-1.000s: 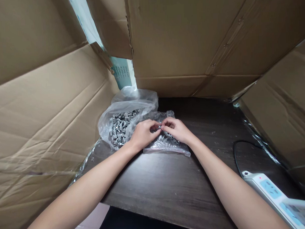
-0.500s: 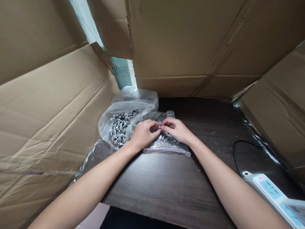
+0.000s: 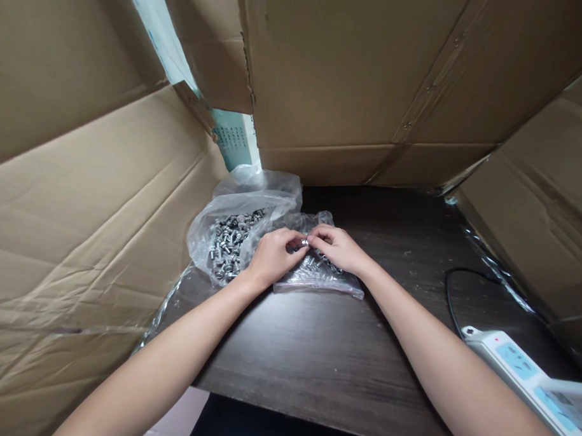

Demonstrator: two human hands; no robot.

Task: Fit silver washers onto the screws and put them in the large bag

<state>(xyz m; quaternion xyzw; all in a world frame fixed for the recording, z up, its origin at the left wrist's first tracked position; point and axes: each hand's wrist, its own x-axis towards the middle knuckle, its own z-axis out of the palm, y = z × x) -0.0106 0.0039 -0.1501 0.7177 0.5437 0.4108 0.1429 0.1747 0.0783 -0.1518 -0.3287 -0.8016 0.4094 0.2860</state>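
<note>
My left hand [image 3: 272, 255] and my right hand [image 3: 336, 248] meet fingertip to fingertip above a small clear plastic bag [image 3: 322, 279] lying on the dark wooden table [image 3: 324, 357]. Both pinch one small metal part [image 3: 304, 243] between them. To the left stands a bigger clear bag [image 3: 234, 236], open and full of several small metal screws.
Cardboard sheets wall the table in on the left [image 3: 80, 206], at the back [image 3: 362, 82] and on the right [image 3: 534, 222]. A white power strip [image 3: 516, 369] with a black cable [image 3: 451, 301] lies at the table's right front.
The fingertips have shifted very slightly on the small metal part; the arms and the bags stay where they were.
</note>
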